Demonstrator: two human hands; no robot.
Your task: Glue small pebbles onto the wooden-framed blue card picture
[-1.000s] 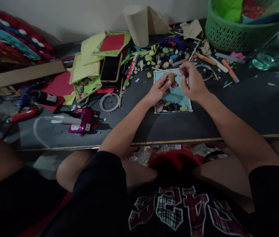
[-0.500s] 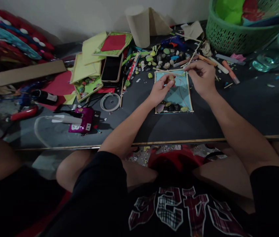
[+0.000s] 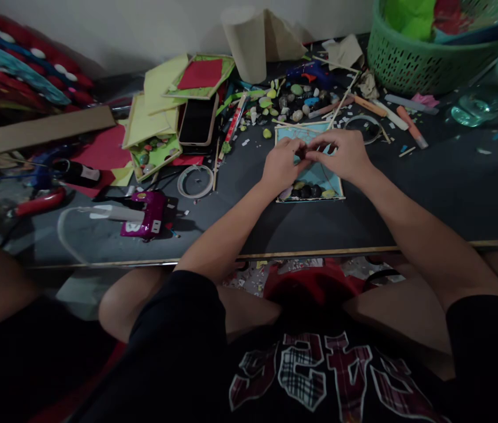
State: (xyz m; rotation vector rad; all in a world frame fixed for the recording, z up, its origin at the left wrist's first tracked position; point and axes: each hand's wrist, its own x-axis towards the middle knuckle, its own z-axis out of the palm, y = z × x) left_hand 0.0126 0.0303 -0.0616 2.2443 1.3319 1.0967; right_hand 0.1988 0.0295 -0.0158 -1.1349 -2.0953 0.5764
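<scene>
Table [image 3: 407,217] fills my feed, dark and cluttered. Green basket [image 3: 411,67] at 2 o'clock from the work. Blue panel [image 3: 314,175], stick-bordered, lies flat on the table under both hands. Right hand [image 3: 343,154] reaches in from 4 o'clock, left hand [image 3: 280,163] from 8. Change: versus half a second back, right is off the panel's 1 o'clock corner and in near centre, fingertips meeting the left's or nearly so. I read that as a switch from one-hand hold to two-hand work on one spot. Grip: both sets of fingers curled inward; can't tell what either has. Stone row [image 3: 305,191] runs along panel's 6 o'clock edge. Brown stone, visible in left fingers half a second back, is now out of my sight, probably between the hands.
</scene>
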